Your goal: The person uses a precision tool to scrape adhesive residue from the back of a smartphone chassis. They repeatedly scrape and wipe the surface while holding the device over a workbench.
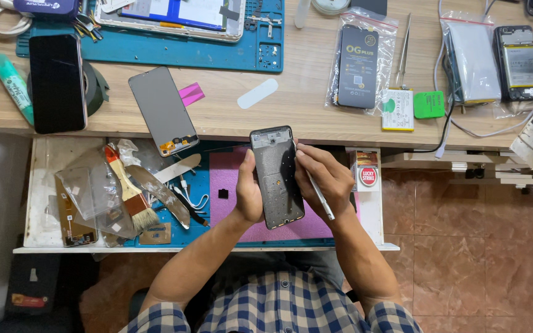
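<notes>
Phone body: we see an opened dark phone body (277, 177) held in the air above an open drawer (38, 185), just below the front edge of a wooden workbench (291, 117).
Long axis: it runs almost upright in the view, camera end toward the bench, lower end toward our chest, tilted slightly to the right at the bottom.
Left hand: our left hand (249, 196) is closed around the phone body's left edge, thumb lying along that side, fingers hidden behind it.
Right hand: our right hand (323, 179) touches the right edge with its fingertips curled, and pinches a thin metal tool (321, 198) that slants down and to the right, away from the phone.
Which way it lies: the phone body sits between both hands, to the right of the left hand and to the left of the right.
Nearer hand: both touch it; the left bears it.
Below: a purple mat (229, 185) in the drawer, with a brush (132, 196) to the left.
On the bench: a loose dark screen panel (163, 111) and a bagged phone part (359, 65), well apart from the hands.
</notes>
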